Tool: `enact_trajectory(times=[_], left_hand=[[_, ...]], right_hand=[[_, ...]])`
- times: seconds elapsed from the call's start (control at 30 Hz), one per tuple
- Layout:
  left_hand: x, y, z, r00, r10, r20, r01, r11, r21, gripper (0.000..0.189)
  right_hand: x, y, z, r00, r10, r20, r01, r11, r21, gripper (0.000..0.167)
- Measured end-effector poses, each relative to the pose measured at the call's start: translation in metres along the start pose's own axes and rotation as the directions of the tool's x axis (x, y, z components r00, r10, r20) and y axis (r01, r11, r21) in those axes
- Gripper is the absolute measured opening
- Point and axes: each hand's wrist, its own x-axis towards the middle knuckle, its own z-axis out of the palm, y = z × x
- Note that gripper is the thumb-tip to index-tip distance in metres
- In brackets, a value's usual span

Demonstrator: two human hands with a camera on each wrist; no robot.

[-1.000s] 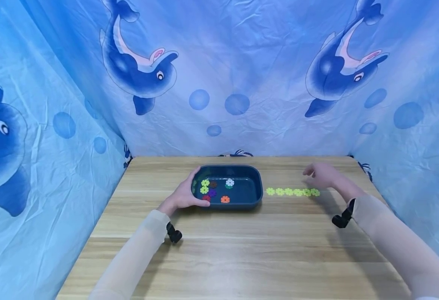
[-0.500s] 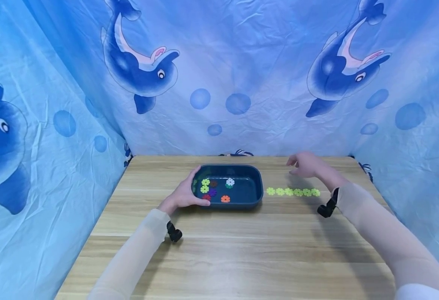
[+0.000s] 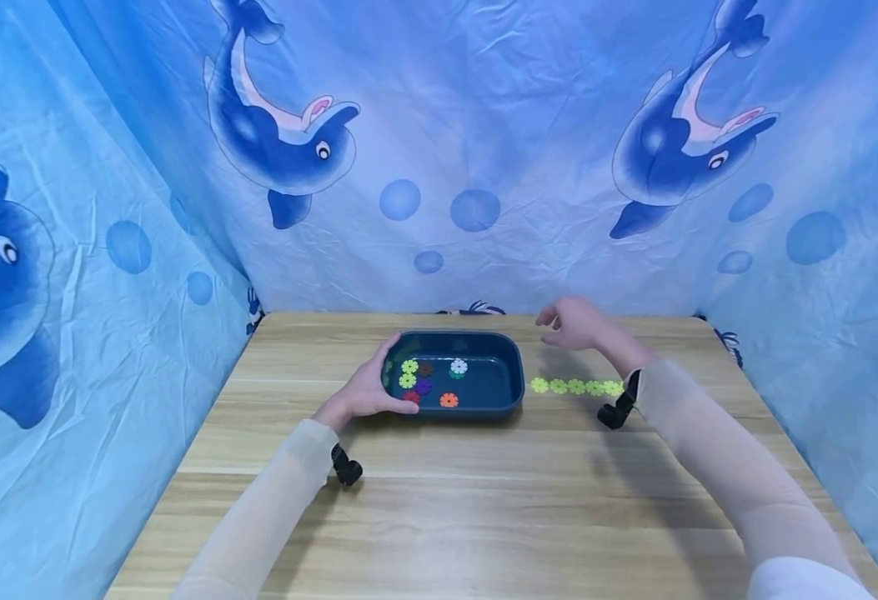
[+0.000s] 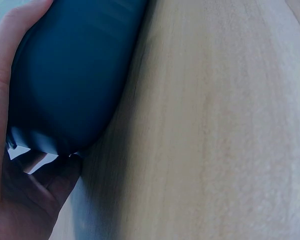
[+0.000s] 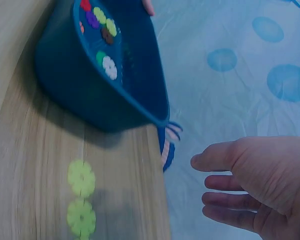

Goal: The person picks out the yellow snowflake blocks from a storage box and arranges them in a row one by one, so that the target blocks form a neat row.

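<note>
A dark teal plastic tray (image 3: 484, 412) stands on the table with several flower-shaped discs inside: two yellow-green, a white disc (image 3: 459, 366) over a green one, a brown, a purple, a red and an orange disc (image 3: 449, 400). My left hand (image 3: 367, 387) grips the tray's left end, thumb along the front rim and fingers round the far side. To the right of the tray runs a row of yellow-green flower discs (image 3: 576, 387), its right end partly behind my right wrist. Above and behind that row my right hand (image 3: 577, 323) hovers with relaxed fingers, holding nothing.
The wooden table (image 3: 439, 517) ends against a blue dolphin-print curtain (image 3: 439, 125) at the back, with curtain sides left and right. A black wrist camera (image 3: 619, 410) sits on my right wrist.
My right hand has moved left, from behind the right end of the disc row to near the tray's right side. My left hand and the tray have stayed in place.
</note>
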Motion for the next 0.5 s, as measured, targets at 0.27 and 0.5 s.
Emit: enact_trajectory(times=[0.27, 0.5], left_hand=[[0.002, -0.002, 0.0, 1.0, 0.008, -0.004, -0.008, 1.0, -0.003, 0.139], [0.001, -0.001, 0.001, 1.0, 0.001, -0.002, -0.001, 1.0, -0.007, 0.138]], right_hand=[[0.013, -0.02, -0.001, 1.0, -0.022, -0.01, 0.022, 1.0, 0.002, 0.033], [0.022, -0.029, 0.002, 0.999, -0.051, -0.012, 0.051, 0.999, 0.011, 0.032]])
